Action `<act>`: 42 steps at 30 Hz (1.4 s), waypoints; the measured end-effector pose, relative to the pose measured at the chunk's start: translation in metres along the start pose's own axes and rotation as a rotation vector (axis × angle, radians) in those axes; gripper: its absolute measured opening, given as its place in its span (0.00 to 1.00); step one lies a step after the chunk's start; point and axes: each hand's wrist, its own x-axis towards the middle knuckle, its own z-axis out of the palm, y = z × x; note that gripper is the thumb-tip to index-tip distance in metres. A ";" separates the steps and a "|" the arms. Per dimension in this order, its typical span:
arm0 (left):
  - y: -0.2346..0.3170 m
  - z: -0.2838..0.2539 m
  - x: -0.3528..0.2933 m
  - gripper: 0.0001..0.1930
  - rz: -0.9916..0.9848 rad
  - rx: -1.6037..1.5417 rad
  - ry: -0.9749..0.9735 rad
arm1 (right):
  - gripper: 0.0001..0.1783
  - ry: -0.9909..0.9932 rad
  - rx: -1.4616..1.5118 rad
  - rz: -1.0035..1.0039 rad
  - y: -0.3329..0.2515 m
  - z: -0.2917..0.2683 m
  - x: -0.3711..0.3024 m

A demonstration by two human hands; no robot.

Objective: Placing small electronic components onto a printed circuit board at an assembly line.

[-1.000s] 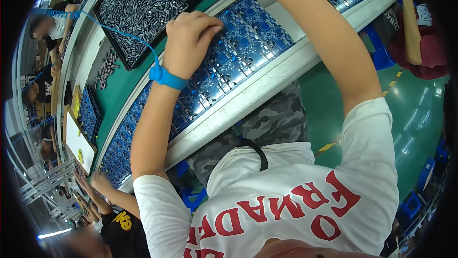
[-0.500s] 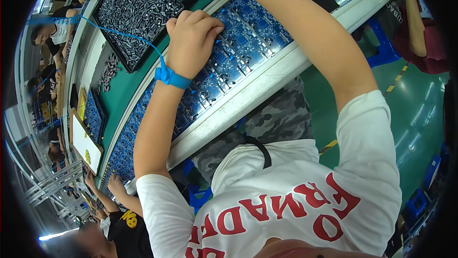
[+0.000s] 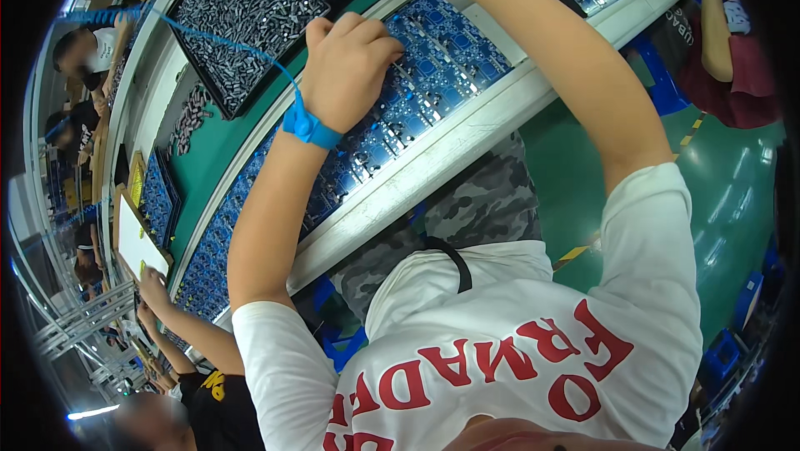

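Wearer's two hands (image 3: 354, 67), one wristband (image 3: 310, 127), two trays (image 3: 243, 104), several circuit boards (image 3: 437, 30)

Large red capital letters (image 3: 487, 361) are printed across the wearer's white shirt (image 3: 500, 288), seen upside down. Yellow lettering (image 3: 215, 385) is borne by a black shirt (image 3: 223, 426) at lower left, and pale lettering (image 3: 680, 27) by dark cloth at upper right.

The flat rectangular circuit boards (image 3: 450, 42) were blue, the corded wrist strap (image 3: 310, 128) bright blue, the cloth trousers (image 3: 487, 197) grey camouflage, the short-sleeved shirt (image 3: 483, 284) white, red-lettered.
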 end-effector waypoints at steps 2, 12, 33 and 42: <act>-0.013 -0.012 -0.002 0.07 -0.059 0.024 0.000 | 0.10 -0.030 0.031 -0.031 -0.031 -0.009 -0.019; -0.126 -0.026 -0.056 0.10 -0.702 -0.008 0.088 | 0.05 -0.524 -0.519 -0.084 -0.070 -0.032 -0.084; -0.001 -0.033 -0.024 0.09 -0.542 -0.891 -0.067 | 0.07 -0.555 -0.491 -0.060 -0.086 -0.045 -0.077; 0.022 -0.016 -0.004 0.05 -0.376 -0.576 -0.043 | 0.12 -0.188 -0.254 -0.059 -0.031 -0.004 0.004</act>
